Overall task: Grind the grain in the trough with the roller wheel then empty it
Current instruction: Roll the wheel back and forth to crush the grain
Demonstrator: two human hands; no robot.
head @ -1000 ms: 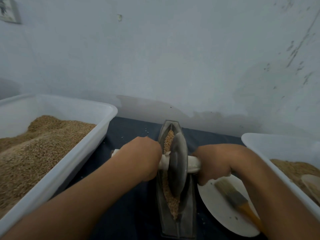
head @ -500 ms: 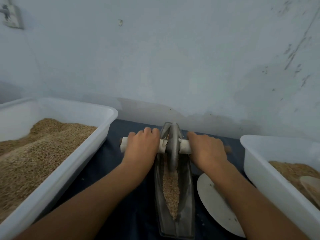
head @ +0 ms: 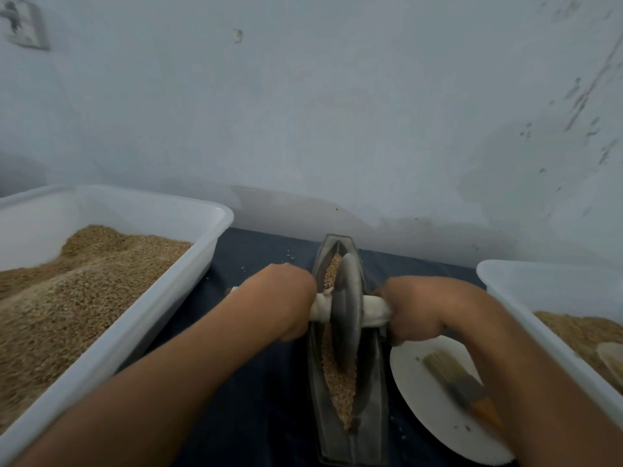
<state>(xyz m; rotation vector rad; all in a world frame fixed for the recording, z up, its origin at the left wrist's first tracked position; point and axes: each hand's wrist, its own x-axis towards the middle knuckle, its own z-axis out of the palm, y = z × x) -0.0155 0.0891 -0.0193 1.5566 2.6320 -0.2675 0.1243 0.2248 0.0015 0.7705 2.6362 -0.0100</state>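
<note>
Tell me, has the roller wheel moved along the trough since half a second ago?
Yes. The roller wheel rolled back from the trough's far tip toward its middle, nearer the person.

left hand [head: 281, 303] fisted, right hand [head: 416, 308] fisted, forearms converging

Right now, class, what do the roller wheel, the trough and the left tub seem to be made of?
Roller wheel: probably metal, dull grey sheen.
Trough: likely dark metal or stone, matt grey walls; unclear which.
Left tub: seemingly plastic, smooth, white, slightly translucent rim.

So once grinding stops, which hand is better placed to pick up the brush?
Right. The right hand grips the handle directly beside the white plate holding the brush; the left hand sits across the trough.
</note>
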